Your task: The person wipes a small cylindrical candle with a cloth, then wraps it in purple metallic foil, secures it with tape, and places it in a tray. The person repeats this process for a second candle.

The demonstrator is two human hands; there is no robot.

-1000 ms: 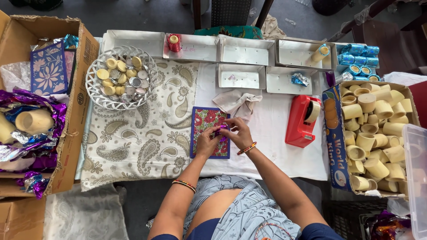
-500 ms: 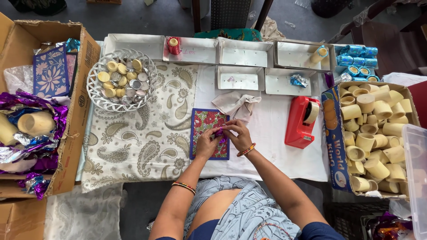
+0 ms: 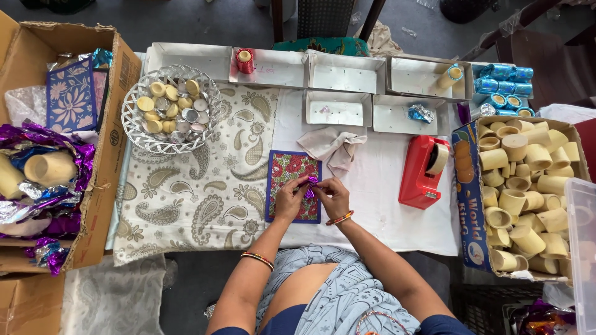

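Together, the left hand [image 3: 289, 200] and right hand [image 3: 333, 197] pinch a small purple foil-wrapped piece [image 3: 310, 183] above the red floral rectangular card [image 3: 293, 185]. It looks light and crinkly, easily crushed, so fingertip holds at its two ends seem best.

Around the floral card [image 3: 287, 180] on the desk [image 3: 379, 211], bare white cloth lies open to its right as far as the red tape dispenser [image 3: 424, 172]. A crumpled rag [image 3: 333, 147] blocks just above it; the wire basket [image 3: 171, 108] stands up-left, beyond open paisley cloth [image 3: 205, 198].
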